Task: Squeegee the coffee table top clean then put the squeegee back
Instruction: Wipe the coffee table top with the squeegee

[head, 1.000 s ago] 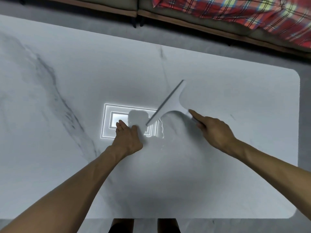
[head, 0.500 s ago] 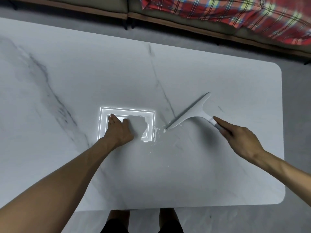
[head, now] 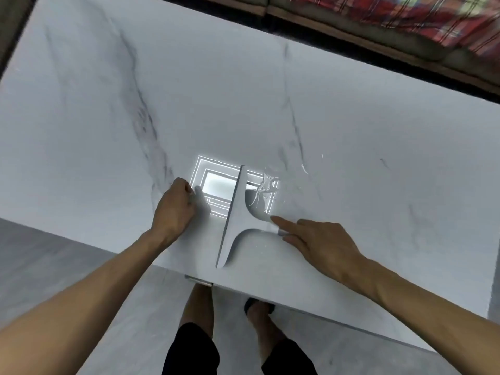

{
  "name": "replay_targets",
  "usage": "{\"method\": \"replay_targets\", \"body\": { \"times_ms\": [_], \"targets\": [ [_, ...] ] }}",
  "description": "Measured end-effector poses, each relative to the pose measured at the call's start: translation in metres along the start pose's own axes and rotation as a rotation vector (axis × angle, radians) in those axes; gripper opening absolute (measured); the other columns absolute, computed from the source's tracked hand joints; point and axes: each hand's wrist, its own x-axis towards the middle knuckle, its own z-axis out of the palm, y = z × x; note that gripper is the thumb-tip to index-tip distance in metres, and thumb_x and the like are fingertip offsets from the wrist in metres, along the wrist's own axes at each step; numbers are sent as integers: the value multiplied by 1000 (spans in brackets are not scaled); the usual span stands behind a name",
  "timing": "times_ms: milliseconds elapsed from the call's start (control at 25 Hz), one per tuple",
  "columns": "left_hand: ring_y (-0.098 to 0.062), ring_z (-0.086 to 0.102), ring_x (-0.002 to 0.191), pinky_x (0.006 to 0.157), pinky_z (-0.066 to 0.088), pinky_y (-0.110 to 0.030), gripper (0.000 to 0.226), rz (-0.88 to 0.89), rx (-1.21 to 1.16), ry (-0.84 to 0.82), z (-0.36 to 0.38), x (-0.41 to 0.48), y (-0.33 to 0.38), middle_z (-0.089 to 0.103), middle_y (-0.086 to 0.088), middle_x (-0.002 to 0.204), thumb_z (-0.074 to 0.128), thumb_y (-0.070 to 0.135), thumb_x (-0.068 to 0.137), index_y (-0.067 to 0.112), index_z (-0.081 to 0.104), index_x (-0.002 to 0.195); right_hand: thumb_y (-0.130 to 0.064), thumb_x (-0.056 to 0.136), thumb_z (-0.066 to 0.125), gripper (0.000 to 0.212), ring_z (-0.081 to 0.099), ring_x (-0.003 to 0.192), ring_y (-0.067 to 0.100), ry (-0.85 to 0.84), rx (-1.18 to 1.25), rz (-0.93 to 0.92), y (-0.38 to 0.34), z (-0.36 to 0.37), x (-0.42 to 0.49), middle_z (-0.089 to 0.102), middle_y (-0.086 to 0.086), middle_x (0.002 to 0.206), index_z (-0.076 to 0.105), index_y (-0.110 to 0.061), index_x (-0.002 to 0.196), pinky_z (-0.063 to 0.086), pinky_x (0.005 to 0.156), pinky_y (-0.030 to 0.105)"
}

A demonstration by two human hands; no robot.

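Head view, one frame
- Coffee table top (head: 351,125): white marble with grey veins; a bright rectangular light reflection (head: 216,185) is seen near its near edge
- Squeegee (head: 239,226): white, laid on the top by the near edge; the blade edge is turned to the left and crosses the reflection, with its near tip just short of the table edge
- Right hand (head: 322,244): handle is gripped, mostly hidden under the palm; index finger is stretched along the neck
- Left hand (head: 176,209): fingers are curled into a fist, nothing seen held; knuckles are rested on the top just left of the blade
- Water streaks (head: 263,190) are noted right of the blade
- Plaid blanket (head: 405,17) is seen beyond the far edge
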Motion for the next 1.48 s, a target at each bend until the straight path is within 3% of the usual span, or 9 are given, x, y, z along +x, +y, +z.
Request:
{"method": "replay_targets", "body": {
  "times_ms": [160,320,480,640,840,960,1040,1280,1480],
  "targets": [
    [-21,52,65,50,35,-31,15,-165,-43,-5,4,-59,-44,55,-2,78,48,8,86,14,40,97,-39,96,54,39,61,57,22,-25,-75,-350,-50,51,14,62,-4,76,50,-41,135,43,47,28],
    [-19,52,64,50,35,-32,15,-287,-118,47,20,-84,-67,58,-6,79,46,6,83,12,38,93,-32,84,72,42,49,38,22,-56,-168,-526,-79,98,33,54,1,62,62,-35,125,33,37,21],
    [-19,53,65,48,33,-30,13,-264,-160,24,40,-91,-68,56,-2,79,50,15,86,13,38,91,-33,99,48,43,60,64,28,-148,-229,-403,-68,103,35,60,5,85,42,-42,140,39,52,31],
    [-24,50,70,51,30,-27,24,-161,-114,-11,56,-91,-47,51,-5,83,45,-7,76,12,39,91,-45,102,30,40,62,92,24,-194,-164,-182,-20,64,3,62,-1,103,33,-51,142,41,70,33],
    [-35,49,109,88,44,-38,30,9,106,-168,87,-90,-20,45,-18,121,47,-9,72,4,49,98,-51,99,26,40,64,88,16,-148,-206,7,63,15,-50,63,-11,95,36,-57,137,45,67,29],
    [-50,26,137,106,38,-51,39,-40,161,-308,101,-86,-19,17,-34,150,47,-3,72,-1,46,111,-52,98,24,41,63,86,13,-149,-285,90,96,-6,-71,60,-16,90,37,-57,137,45,65,27],
    [-49,7,145,112,32,-51,39,-58,173,-353,102,-83,-16,1,-35,155,46,1,74,0,44,113,-52,98,24,41,63,84,12,-137,-309,117,104,-18,-81,54,-18,83,38,-56,136,40,61,26],
    [-53,32,132,100,42,-52,27,-44,169,-396,95,-78,-15,12,-33,152,46,1,72,11,36,95,-60,91,6,56,64,93,16,-175,-261,-113,54,2,-73,63,-14,103,33,-56,139,37,63,27],
    [-52,35,131,104,39,-52,53,-58,211,-360,99,-74,-20,11,-32,154,41,-1,80,-8,34,132,-44,102,29,40,62,93,27,-324,-276,-274,4,57,-36,63,-1,107,38,-46,142,30,65,29]
  ]
}}
